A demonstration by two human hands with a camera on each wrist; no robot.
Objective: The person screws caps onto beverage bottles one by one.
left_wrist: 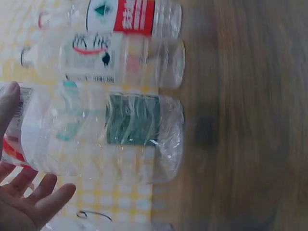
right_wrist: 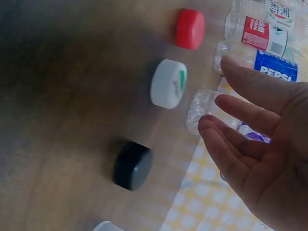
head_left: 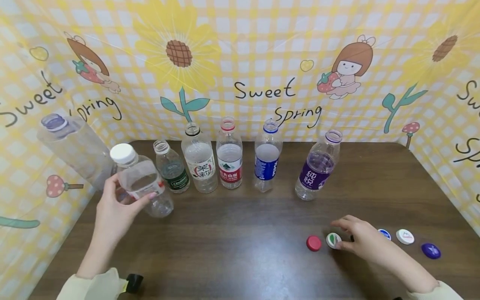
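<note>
My left hand [head_left: 116,210] grips a clear plastic bottle [head_left: 144,179] with a white cap [head_left: 123,153], thumb on the near side. The bottle leans, its cap toward the left. In the left wrist view its bare lower part [left_wrist: 53,139] overlaps a green-labelled bottle [left_wrist: 132,120]. On the right, my right hand [head_left: 365,239] hovers beside a white cap with a green mark [head_left: 333,241], fingers loosely bent and holding nothing. Left of that cap lies a red cap [head_left: 313,243]. A black cap [right_wrist: 133,166] shows in the right wrist view, mostly hidden by the hand in the head view.
Several uncapped bottles stand in a row at the back, among them a red-labelled one [head_left: 230,166], a blue-labelled one [head_left: 267,164] and a purple-labelled one [head_left: 318,171]. A large clear bottle [head_left: 78,146] is far left. Blue [head_left: 384,234], white [head_left: 405,236] and purple [head_left: 431,251] caps lie right.
</note>
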